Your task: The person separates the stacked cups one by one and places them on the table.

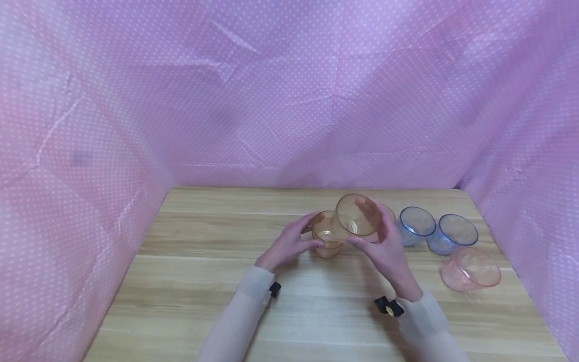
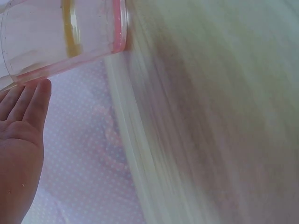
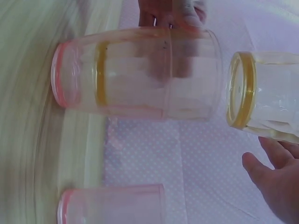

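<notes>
My right hand (image 1: pixel 389 246) holds a clear yellow cup (image 1: pixel 348 226) off the table, thumb on the near side and fingers round the far side. Just left of it, a yellow cup nested inside a pink cup (image 1: pixel 327 250) stands on the table. Around that stack curves my left hand (image 1: pixel 289 244), its thumb at the front. In the right wrist view, the raised yellow cup (image 3: pixel 268 95) is close above the rim of the stack (image 3: pixel 135 74), with a gap between them. In the left wrist view, fingers lie against the stack's pink wall (image 2: pixel 37 72).
Another pinkish cup (image 1: pixel 391 213) stands partly hidden behind my right hand. Right of it are two blue cups (image 1: pixel 417 222), (image 1: pixel 457 236) and a pink cup (image 1: pixel 470 271) near the right edge of the wooden table (image 1: pixel 190 281). Pink dotted cloth (image 1: pixel 271 100) surrounds the table.
</notes>
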### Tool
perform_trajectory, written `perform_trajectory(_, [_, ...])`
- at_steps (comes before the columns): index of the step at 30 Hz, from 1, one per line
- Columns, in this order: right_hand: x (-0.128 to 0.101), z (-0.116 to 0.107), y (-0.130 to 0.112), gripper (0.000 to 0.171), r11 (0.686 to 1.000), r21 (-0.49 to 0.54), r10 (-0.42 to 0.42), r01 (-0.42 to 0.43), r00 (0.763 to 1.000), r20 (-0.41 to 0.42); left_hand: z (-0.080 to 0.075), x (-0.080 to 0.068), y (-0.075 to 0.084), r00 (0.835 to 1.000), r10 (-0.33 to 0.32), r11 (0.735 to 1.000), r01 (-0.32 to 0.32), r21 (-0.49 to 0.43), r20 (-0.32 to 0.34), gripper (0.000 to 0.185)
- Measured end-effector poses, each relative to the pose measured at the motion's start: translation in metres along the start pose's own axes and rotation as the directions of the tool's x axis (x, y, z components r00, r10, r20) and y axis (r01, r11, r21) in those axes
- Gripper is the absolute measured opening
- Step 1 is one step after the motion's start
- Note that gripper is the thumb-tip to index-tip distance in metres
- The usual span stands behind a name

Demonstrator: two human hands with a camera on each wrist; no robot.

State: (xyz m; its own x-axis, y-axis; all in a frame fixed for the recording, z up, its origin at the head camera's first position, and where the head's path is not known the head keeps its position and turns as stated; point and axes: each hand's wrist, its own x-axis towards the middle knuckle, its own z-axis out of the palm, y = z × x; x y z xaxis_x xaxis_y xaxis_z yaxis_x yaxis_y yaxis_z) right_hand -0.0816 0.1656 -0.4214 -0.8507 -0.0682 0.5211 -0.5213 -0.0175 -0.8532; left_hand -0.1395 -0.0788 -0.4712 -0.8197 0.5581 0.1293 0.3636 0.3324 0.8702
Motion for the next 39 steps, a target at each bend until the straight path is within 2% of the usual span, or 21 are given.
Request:
perform_trajectory(6, [-0.006, -0.017, -0.006, 0.091, 0.994, -0.108, -0.007, 0.006, 1.000, -0.012, -0.003, 0.000, 0.002, 1.000, -0.007, 0.999, 0.007, 0.035, 0.018, 0.083])
perform_trajectory(9, [-0.010, -0.027, -0.008, 0.091, 0.987, -0.159, -0.008, 0.005, 1.000, -0.015, -0.003, 0.001, 0.001, 1.000, -0.005, 1.000, 0.005, 0.022, 0.030, 0.083])
perform_trajectory(20, [-0.027, -0.057, -0.013, 0.090, 0.974, -0.222, 0.037, -0.050, 0.997, -0.063, 0.002, 0.003, 0.003, 0.998, -0.011, 1.000, 0.011, -0.004, 0.060, 0.083])
perform_trajectory(26, [-0.038, -0.068, -0.015, 0.090, 0.964, -0.246, 0.080, -0.098, 0.993, -0.081, 0.004, 0.000, 0.001, 0.999, -0.018, 1.000, 0.019, -0.023, 0.042, 0.084])
perform_trajectory(33, [-0.053, -0.083, -0.009, 0.091, 0.952, -0.263, 0.123, -0.158, 0.982, -0.144, 0.005, 0.000, 0.000, 0.999, -0.037, 0.999, 0.037, 0.020, 0.023, 0.083])
perform_trajectory(39, [-0.065, -0.097, -0.003, 0.086, 0.892, -0.365, 0.217, -0.268, 0.960, -0.175, 0.005, 0.001, -0.002, 0.998, -0.055, 0.998, 0.055, 0.005, 0.019, 0.083])
